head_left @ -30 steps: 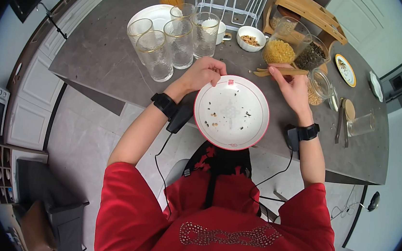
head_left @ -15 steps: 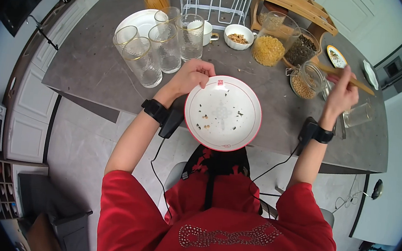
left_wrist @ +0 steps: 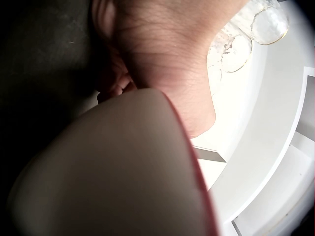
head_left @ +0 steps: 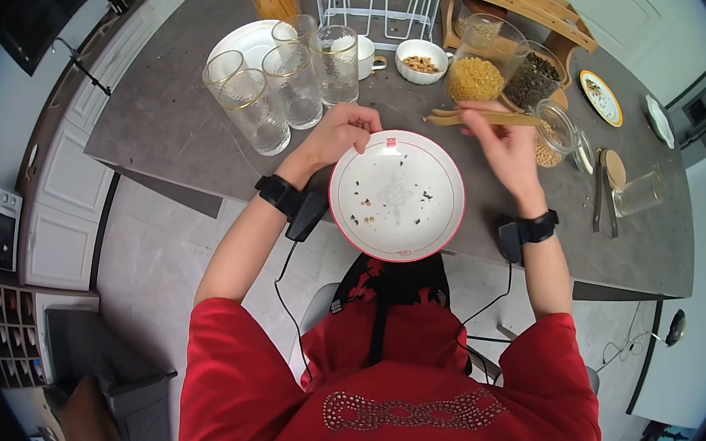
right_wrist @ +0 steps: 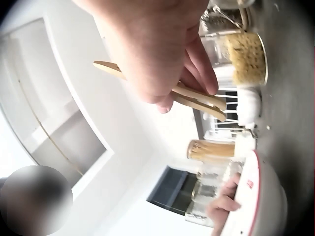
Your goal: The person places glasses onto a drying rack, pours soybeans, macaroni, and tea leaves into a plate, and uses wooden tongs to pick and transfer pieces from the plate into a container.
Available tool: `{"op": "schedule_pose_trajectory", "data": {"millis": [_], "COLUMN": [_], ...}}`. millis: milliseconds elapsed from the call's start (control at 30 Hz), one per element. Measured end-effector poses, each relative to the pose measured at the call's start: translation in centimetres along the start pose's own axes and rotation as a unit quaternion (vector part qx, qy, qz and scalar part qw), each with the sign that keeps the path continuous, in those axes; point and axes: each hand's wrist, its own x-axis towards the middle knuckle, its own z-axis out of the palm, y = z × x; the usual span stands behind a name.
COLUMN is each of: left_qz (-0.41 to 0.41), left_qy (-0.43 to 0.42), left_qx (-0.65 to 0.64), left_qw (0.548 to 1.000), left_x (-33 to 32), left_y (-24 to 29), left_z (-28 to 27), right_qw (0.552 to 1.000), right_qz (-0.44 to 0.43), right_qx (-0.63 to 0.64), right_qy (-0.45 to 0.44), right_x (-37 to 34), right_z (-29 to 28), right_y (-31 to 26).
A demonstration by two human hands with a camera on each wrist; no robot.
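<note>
My left hand (head_left: 340,138) grips the upper left rim of a white, red-rimmed dish (head_left: 443,170), tilted at the table's near edge. A few dark flakes and small tan beans lie in it. My right hand (head_left: 508,155) holds wooden tongs (right_wrist: 197,104) above the table, tips pointing left, past the dish's upper right. In the right wrist view the tips stand close together. Just right of that hand is an open glass jar (head_left: 548,157) of pale round beans. The dish's pale side (left_wrist: 123,172) fills much of the left wrist view.
Several gold-rimmed glasses (head_left: 253,113) stand at left, before a white plate (head_left: 232,41). Behind are a white bowl (head_left: 421,72), a yellow pasta jar (head_left: 475,81) and a white wire rack (head_left: 372,27). At right lie dark metal tongs (head_left: 599,197) and a glass (head_left: 637,195).
The right hand swung right with the tongs, over the right side of the table, then came back left toward the dish. The left hand keeps its hold on the dish.
</note>
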Motion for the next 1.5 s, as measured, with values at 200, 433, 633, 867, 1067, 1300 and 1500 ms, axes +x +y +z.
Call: {"op": "schedule_pose_trajectory", "data": {"millis": [200,433,633,867,1067,1300,1500], "left_qz": [0.001,-0.006,-0.018,-0.013,-0.02,-0.018,-0.016], "left_qy": [-0.003,0.001,-0.003,0.006,0.003,0.012,0.01], "left_qx": [-0.005,0.011,0.019,0.004,0.019,0.006,0.009], "left_qw": [1.0,1.0,1.0,1.0,1.0,1.0,1.0], "left_x": [0.0,-0.2,-0.1,-0.1,0.0,0.0,0.0], "left_y": [-0.3,0.9,0.4,0.4,0.6,0.4,0.7], "left_z": [-0.3,0.0,-0.3,-0.3,-0.3,-0.1,0.1], "right_qw": [0.995,0.997,0.986,0.929,0.951,0.996,0.998], "right_qz": [0.063,0.062,-0.049,-0.057,-0.012,-0.001,0.043], "right_qx": [-0.046,0.017,-0.125,0.021,0.015,-0.091,-0.037], "right_qy": [-0.068,-0.034,0.102,0.365,0.308,-0.005,-0.037], "right_x": [0.1,0.2,1.0,-0.3,-0.5,-0.2,0.3], "right_z": [1.0,1.5,-1.9,-11.6,-9.5,1.1,1.6], "right_y": [1.8,3.2,1.5,0.8,-0.4,-0.4,2.3]}}
